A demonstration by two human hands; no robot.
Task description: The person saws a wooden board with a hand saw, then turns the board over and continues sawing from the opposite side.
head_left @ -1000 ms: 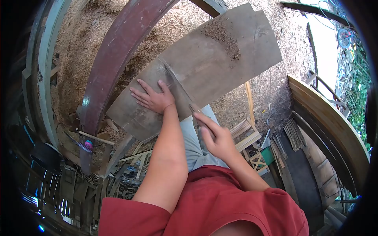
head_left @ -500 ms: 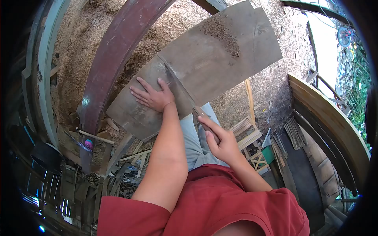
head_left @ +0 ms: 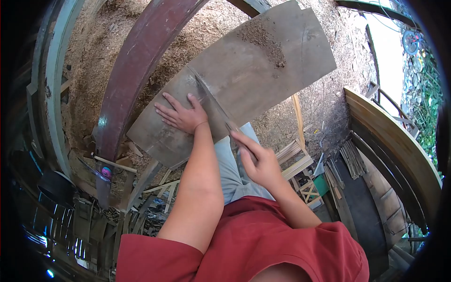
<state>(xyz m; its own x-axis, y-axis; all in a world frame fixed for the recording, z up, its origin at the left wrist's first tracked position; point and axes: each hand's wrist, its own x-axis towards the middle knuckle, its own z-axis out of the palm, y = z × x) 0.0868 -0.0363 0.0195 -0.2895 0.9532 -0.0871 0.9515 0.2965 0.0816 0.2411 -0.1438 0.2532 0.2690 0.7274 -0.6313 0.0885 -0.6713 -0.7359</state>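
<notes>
Gripping the handsaw (head_left: 214, 100) in closed right hand (head_left: 258, 164), the person rests the spread left hand (head_left: 184, 115) on the wide wooden board (head_left: 253, 82) beside the blade, both sides seeming not yet separated, the cut's remaining length unclear.

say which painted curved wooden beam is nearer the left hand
The maroon painted curved wooden beam, between the left hand and the pale blue-green painted wooden beam.

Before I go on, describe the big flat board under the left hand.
The board is broad, dull grey-brown, apparently wood, scuffed, with a notched far end. It slants across the view. The left hand lies spread on it, brown crumbs sit towards its far end, and the right hand's long, thin tool meets it.
</notes>
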